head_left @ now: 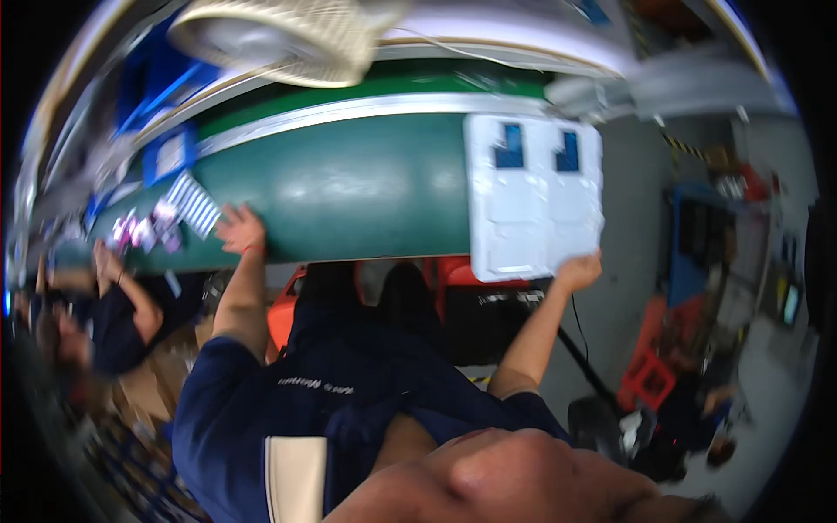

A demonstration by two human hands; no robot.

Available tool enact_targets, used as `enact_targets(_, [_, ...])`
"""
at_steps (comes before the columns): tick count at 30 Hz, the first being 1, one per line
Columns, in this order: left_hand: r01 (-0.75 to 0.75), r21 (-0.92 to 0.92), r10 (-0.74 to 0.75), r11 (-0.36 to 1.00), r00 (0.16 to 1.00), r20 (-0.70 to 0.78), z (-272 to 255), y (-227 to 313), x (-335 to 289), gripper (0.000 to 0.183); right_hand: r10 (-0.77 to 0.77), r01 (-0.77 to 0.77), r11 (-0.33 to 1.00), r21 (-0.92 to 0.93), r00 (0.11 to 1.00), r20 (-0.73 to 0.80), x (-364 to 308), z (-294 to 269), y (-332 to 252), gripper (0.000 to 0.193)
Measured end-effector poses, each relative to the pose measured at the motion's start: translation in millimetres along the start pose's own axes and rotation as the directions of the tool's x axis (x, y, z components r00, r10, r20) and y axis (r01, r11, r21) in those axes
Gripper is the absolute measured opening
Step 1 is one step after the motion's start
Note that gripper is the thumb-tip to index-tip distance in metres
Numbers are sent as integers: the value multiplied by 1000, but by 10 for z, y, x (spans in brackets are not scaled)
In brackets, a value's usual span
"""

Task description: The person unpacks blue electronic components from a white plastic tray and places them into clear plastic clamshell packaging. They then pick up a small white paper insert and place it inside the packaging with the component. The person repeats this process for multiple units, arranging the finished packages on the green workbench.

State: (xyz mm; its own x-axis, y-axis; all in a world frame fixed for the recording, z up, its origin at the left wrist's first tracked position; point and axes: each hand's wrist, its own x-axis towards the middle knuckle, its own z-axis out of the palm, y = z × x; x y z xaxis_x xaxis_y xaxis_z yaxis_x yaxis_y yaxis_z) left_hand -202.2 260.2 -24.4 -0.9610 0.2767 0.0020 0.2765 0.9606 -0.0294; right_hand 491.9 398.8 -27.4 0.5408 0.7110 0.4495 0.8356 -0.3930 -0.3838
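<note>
My right hand [579, 272] grips the near right corner of a white plastic tray [514, 248], its fingers partly hidden beneath it. The tray has several shallow compartments. A dark blue flat piece [508, 152] lies in the far left one and another blue piece [568, 154] in the far right one. On the green work surface [366, 187] to the left, my left hand [241, 228] is open, fingers spread, holding nothing. Just beyond its fingertips is a striped white and dark sheet or strip set [195, 205], blurred.
Shiny pinkish packets [144, 228] and a blue bin [169, 153] are at the left. A co-worker's hand [106, 261] rests near the packets. A beige fan [279, 44] stands at the far side. Red stools [649, 375] are on the floor at right.
</note>
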Motion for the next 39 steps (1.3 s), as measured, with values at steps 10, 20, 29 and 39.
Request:
enact_targets(10, [-476,-48,471,878,878,-87,-71,-553,132,66,463,-483,815,320,875,143,-1700,237,366,37])
enact_targets(20, [-901,-155,913,405,409,8,-359,-751,398,63,-794,184,593,784,-25,607,-5391,1402,-1577,34])
enact_targets(29, [-896,-191,916,401,388,102,-391,-815,378,62,-567,581,519,627,-315,761,-5691,1350,-1796,34])
enact_targets(39, [-917,-194,937,349,335,103,-398,-710,521,60,-556,615,499,610,-313,770,-5573,1622,-2050,34])
